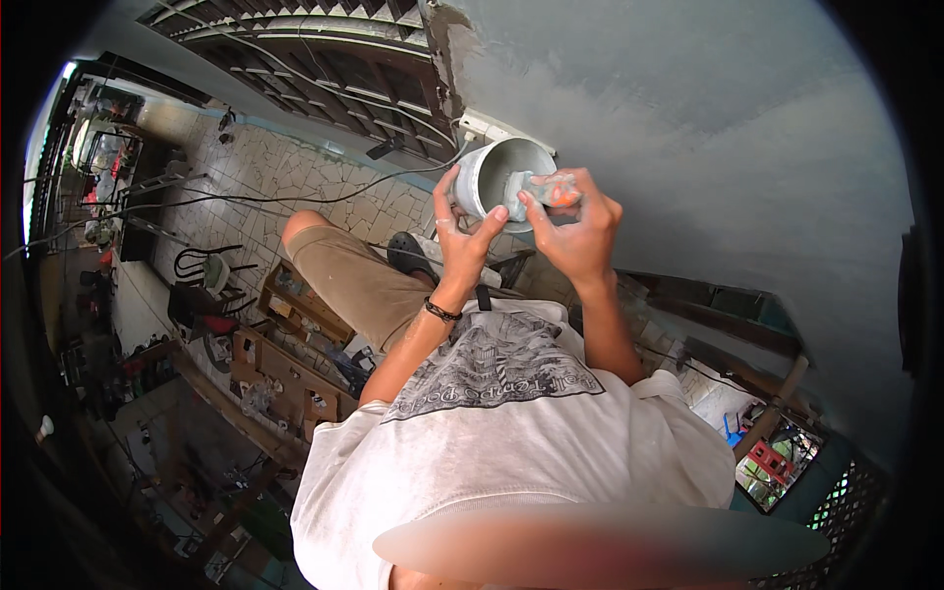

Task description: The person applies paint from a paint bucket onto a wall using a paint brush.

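Note:
My left hand [460,231] is wrapped around the side of a small white bucket [469,187], tilted so that its round mouth faces me. Pale grey residue coats the inside of the bucket. In my right hand [580,231] is a short paintbrush [541,189] with an orange patch on its handle and a smeared, pale head. The brush head lies at the bucket's mouth, close to my left thumb. What is deeper in the bucket is hidden by the brush and my fingers.
A grey plastered wall [708,147] rises on the right, beside a dark slatted window [344,69]. A white socket strip [492,128] sits behind the bucket. Cables [324,197] cross at left. Far below are a tiled floor [265,162], a dark chair [206,275] and wooden furniture [285,369].

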Tool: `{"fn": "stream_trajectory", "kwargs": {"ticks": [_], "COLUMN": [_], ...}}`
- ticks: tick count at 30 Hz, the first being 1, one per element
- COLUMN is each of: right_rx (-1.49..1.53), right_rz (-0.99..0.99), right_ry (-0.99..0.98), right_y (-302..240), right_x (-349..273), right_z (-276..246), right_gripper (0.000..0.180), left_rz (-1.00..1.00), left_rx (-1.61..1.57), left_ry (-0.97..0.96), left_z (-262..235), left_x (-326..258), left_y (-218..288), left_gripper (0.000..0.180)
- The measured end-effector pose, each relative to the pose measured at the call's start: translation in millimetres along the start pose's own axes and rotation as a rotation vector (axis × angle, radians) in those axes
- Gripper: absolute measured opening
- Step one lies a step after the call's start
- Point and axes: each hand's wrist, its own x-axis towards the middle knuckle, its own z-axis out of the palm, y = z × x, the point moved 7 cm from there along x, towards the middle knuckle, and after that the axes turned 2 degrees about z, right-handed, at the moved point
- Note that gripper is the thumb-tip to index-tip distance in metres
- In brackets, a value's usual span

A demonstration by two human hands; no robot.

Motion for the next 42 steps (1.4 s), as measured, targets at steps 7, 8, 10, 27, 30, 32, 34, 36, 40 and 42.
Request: {"fn": "stream_trajectory", "kwargs": {"ticks": [7, 8, 10, 27, 30, 32, 34, 36, 40, 42], "right_rx": [-0.040, -0.034, 0.004, -0.127, -0.086, -0.020, -0.039, 0.157, 0.662, 0.765], "right_rz": [0.039, 0.035, 0.074, -0.111, -0.024, 0.125, 0.275, 0.359, 0.726, 0.815], "right_ry": [-0.027, -0.028, -0.042, 0.094, 0.091, 0.064, -0.075, -0.013, 0.080, 0.091], "right_y": [19, 21, 28, 26, 31, 42, 56, 70, 109, 123], "right_x": [-7, -7, -8, -5, -7, -6, -4, -5, -18, -32], "right_z": [7, 8, 6, -10, -4, -5, -6, -12, -23, -25], "right_gripper": [0.029, 0.029, 0.029, 0.021, 0.020, 0.020, 0.016, 0.015, 0.014, 0.017], "left_rz": [0.056, 0.040, 0.034, 0.088, 0.107, 0.091, 0.097, 0.100, 0.179, -0.125], "left_rx": [0.047, 0.032, 0.089, 0.263, 0.387, 0.480, 0.445, 0.409, 0.354, -0.071], "left_ry": [0.009, 0.010, 0.014, 0.066, 0.065, 0.085, 0.095, 0.103, 0.098, 0.068], "left_z": [8, 7, 5, 7, 9, 7, 4, 0, -13, -12], "left_x": [-4, -5, -7, -7, -10, -10, -10, -9, 1, -1], "left_y": [0, -2, -3, 10, 13, 13, 9, 6, 4, -13], "left_gripper": [0.099, 0.100, 0.100, 0.101, 0.095, 0.096, 0.097, 0.097, 0.087, 0.075]}}
